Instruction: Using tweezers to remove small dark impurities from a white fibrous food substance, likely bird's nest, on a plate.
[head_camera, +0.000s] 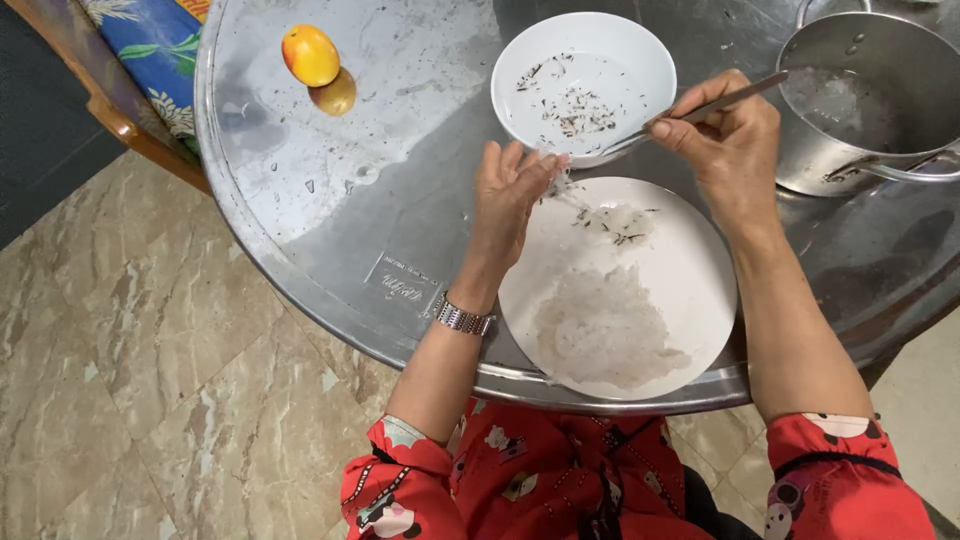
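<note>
Already dark specks dot the white bowl (583, 85), while the right hand (725, 135) pinches tweezers (705, 108) and the left hand (508, 195), loosely spread, touches the pale clump (622, 222) on the plate (700, 290), most of it unpicked.

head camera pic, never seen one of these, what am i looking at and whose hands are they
This is one picture from a camera worn on a person's head, looking down, so both hands are that person's own. No machine is involved. They sit at a round metal table. The right hand holds a thin metal tool with its tip in a white bowl that contains dark specks. The left hand rests at the rim of a white plate holding pale, translucent clumps. A steel pot stands on the right, and a yellow-orange fruit lies far left. The left wrist wears a watch.
</note>
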